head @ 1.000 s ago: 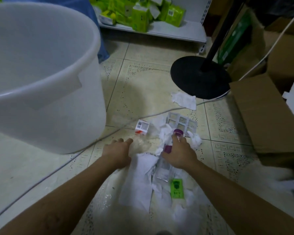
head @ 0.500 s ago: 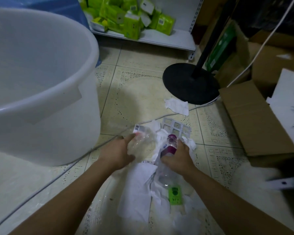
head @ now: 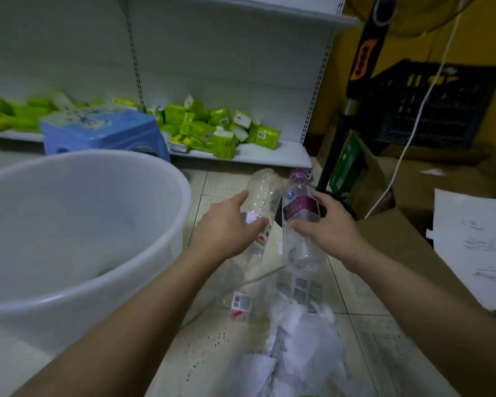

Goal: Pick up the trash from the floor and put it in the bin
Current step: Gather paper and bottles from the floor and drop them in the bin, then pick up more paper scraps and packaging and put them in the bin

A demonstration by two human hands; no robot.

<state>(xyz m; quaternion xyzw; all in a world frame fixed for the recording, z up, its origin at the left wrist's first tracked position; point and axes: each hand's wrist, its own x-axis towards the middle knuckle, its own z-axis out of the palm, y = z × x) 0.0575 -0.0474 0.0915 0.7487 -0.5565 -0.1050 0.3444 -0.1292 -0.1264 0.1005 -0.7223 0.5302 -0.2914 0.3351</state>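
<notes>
My left hand (head: 229,227) grips a crumpled clear plastic bottle (head: 261,190), held up in the air. My right hand (head: 327,227) grips a clear bottle with a purple cap and purple label (head: 299,207), upright, right beside the first one. Both bottles hang just right of the large white bin (head: 166,202), which fills the left of the view with its opening towards me. Below my hands, white crumpled paper (head: 301,336), a small red-and-white box (head: 240,306) and a clear plastic tray (head: 302,287) lie on the tiled floor.
A white shelf (head: 269,156) with green packets runs along the back, with a blue plastic stool (head: 103,133) before it. A black fan pole (head: 352,90) and its white cable (head: 413,133) stand at right, next to cardboard boxes (head: 398,239) with a white sheet (head: 476,250).
Both hands have lifted from the floor pile, each carrying a bottle upward. My view has tilted up, so the shelf and fan pole show and the litter lies lower in frame.
</notes>
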